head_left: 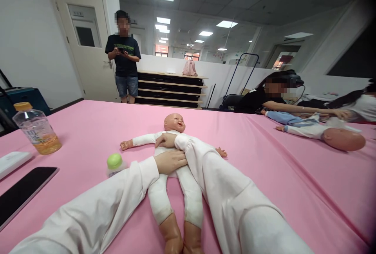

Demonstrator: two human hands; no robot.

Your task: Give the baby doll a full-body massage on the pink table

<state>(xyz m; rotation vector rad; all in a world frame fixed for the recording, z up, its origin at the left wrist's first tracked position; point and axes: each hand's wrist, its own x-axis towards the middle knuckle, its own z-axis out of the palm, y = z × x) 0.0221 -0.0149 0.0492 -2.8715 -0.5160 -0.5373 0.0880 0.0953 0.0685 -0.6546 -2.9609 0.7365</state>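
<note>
A baby doll (190,195) with a white cloth body lies face up on the pink-covered table, its feet towards me. My left hand (171,161) rests flat across the doll's lower belly, fingers stretched out to the right. Higher up, my right hand (166,139) lies over the doll's chest, just below its head, with the fingers bent slightly downward at the left side. Neither hand grips anything that I can see. Close to my left sleeve stands a small jar (114,163) with a green lid, partly hidden by that sleeve.
On the left are a bottle (41,132) of amber drink, a phone (25,191) and a white box-like item (13,163). At the right, a person (264,93) reaches over another doll (311,128). Someone (125,56) stands behind the table (264,191).
</note>
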